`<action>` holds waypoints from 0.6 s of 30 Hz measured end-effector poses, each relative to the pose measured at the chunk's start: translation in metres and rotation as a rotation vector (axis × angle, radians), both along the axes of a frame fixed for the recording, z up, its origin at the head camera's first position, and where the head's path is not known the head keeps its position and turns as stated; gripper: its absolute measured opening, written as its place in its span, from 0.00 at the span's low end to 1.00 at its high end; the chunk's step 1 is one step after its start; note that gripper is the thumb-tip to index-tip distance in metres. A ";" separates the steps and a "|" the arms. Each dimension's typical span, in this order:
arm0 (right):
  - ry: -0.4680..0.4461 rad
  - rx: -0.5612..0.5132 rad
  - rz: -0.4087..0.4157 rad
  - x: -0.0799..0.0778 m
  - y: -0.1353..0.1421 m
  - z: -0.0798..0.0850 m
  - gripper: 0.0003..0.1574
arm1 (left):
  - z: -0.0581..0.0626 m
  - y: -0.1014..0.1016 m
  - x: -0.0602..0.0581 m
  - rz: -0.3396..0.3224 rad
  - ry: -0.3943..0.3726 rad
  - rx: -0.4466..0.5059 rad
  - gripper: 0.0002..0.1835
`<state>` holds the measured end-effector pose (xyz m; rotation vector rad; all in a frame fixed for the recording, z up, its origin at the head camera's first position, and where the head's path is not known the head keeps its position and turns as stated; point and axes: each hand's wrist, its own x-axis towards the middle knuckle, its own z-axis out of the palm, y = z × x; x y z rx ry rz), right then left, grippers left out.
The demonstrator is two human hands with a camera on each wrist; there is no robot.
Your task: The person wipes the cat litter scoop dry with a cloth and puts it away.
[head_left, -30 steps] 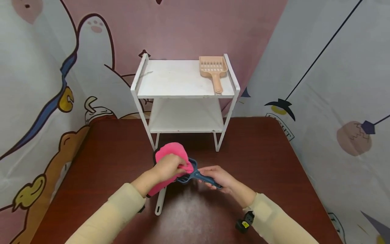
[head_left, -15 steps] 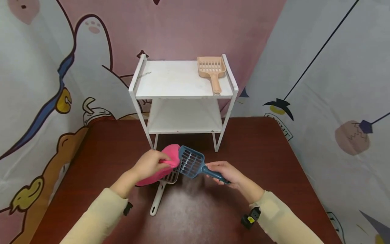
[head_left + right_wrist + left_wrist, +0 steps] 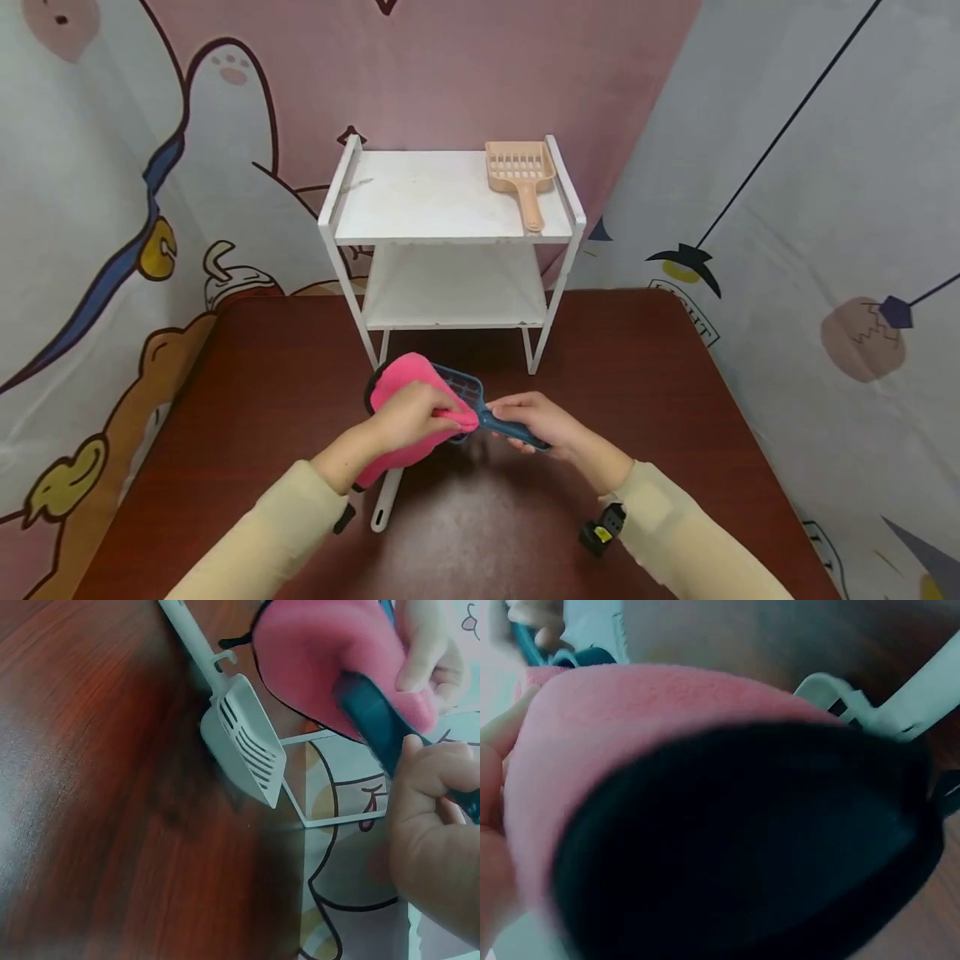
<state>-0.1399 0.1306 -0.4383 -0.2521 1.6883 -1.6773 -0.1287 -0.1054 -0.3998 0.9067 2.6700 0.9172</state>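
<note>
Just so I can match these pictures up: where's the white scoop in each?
Head: white scoop, lower left of centre, only its handle showing.
Left wrist: white scoop, upper right.
Right wrist: white scoop, upper middle.
Shared landmark: the pink cloth, in all three.

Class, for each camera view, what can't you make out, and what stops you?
Head: part of the blue scoop and the basket of the white scoop, behind the pink cloth.
Left wrist: whether the cloth's dark side is an opening, too dark and blurred; much of the right hand, cut off at top left.
Right wrist: the white scoop's handle end, cut by the top edge.
</note>
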 end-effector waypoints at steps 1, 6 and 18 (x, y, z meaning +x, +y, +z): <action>-0.001 -0.005 -0.001 0.000 0.000 0.000 0.27 | -0.001 0.002 0.000 -0.019 -0.003 -0.016 0.06; -0.016 -0.006 -0.014 0.001 0.003 0.000 0.27 | 0.000 0.007 0.000 -0.069 0.024 -0.124 0.05; 0.002 -0.017 0.039 -0.004 0.013 0.002 0.28 | 0.003 -0.001 0.011 -0.049 0.200 -0.350 0.05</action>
